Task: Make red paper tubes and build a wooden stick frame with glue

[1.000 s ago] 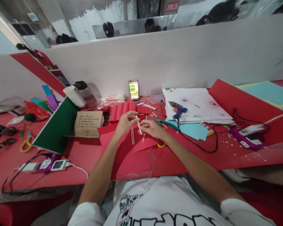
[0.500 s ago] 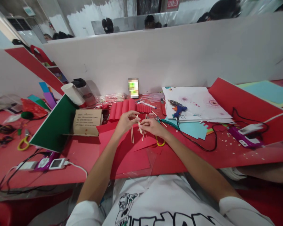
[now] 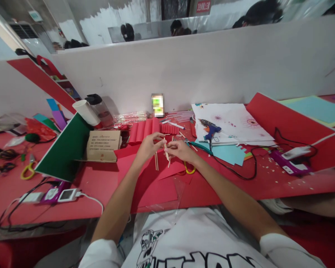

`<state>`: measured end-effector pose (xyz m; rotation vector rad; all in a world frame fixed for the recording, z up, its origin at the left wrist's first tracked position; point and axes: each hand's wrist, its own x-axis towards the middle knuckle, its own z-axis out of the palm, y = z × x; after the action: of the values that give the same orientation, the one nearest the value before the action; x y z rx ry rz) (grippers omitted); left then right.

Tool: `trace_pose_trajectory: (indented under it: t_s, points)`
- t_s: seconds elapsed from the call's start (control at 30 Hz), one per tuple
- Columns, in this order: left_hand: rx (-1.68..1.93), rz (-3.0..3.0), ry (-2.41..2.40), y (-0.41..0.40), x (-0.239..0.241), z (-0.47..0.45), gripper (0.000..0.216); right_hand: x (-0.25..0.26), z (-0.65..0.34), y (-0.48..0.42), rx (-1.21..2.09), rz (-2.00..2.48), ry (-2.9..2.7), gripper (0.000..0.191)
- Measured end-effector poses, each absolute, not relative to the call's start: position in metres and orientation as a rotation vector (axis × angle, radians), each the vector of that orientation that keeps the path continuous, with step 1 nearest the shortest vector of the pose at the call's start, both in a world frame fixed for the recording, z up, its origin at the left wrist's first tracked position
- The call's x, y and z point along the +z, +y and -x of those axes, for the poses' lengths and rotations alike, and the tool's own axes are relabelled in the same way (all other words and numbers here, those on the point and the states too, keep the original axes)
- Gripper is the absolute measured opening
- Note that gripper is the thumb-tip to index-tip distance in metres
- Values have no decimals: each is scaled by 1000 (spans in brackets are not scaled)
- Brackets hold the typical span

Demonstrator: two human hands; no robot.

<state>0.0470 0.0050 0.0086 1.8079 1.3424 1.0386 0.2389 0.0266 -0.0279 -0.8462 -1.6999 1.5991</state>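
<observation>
My left hand (image 3: 148,146) and my right hand (image 3: 181,150) meet over the red table, both pinching a thin wooden stick (image 3: 165,148) held nearly upright between them. More loose sticks (image 3: 156,162) lie on red paper sheets (image 3: 156,186) just below my hands. A pleated red paper piece (image 3: 145,130) lies right behind my hands. Yellow-handled scissors (image 3: 190,170) lie partly under my right wrist.
A blue glue gun (image 3: 210,128) rests on white patterned paper (image 3: 234,123) to the right, its black cord (image 3: 240,167) trailing forward. A brown box (image 3: 104,144), a green board (image 3: 65,149) and a white cup (image 3: 87,111) stand left. A phone (image 3: 158,105) leans on the partition. Chargers (image 3: 58,194) lie front left.
The hands stay together on the stick, which has tipped slightly more upright. The view has shifted a little.
</observation>
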Motion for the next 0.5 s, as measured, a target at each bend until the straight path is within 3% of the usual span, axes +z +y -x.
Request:
trace_pose_trajectory:
  t_s: [0.1, 0.23, 0.5]
  points:
    - [717, -2011, 1724, -2, 17, -40, 21, -26, -242, 29, 1529, 865, -1696, 35]
    - [85, -2009, 1956, -9, 19, -39, 31, -26, -246, 34, 1445, 902, -1701, 34]
    - [-62, -2106, 1965, -12, 7, -50, 16, -28, -246, 36, 1435, 892, -1685, 34]
